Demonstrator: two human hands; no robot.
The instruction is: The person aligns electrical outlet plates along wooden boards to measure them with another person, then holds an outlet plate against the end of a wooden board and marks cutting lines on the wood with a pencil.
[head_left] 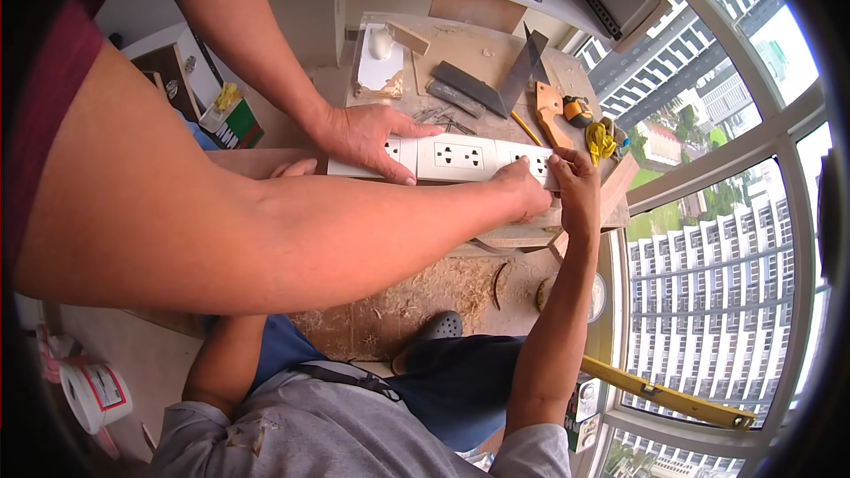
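Three white sockets (459, 155) lie in a row at the near edge of the bench (567, 71). We see our right hand (580, 181) with thumb and fingers closed on their right end. Our left hand (297, 167) is near their left end, partly hidden behind a co-worker's forearm (372, 235); we cannot tell whether it grips anything. One co-worker's hand (365, 137) lies spread over the left socket, while the other (529, 190) touches the right one, just beside our fingers. Beyond the sockets we see a pencil (525, 127), a saw (551, 108) and a tape measure (578, 112). Shavings (434, 292) litter the floor, and a yellow level (668, 392) slants at our right.
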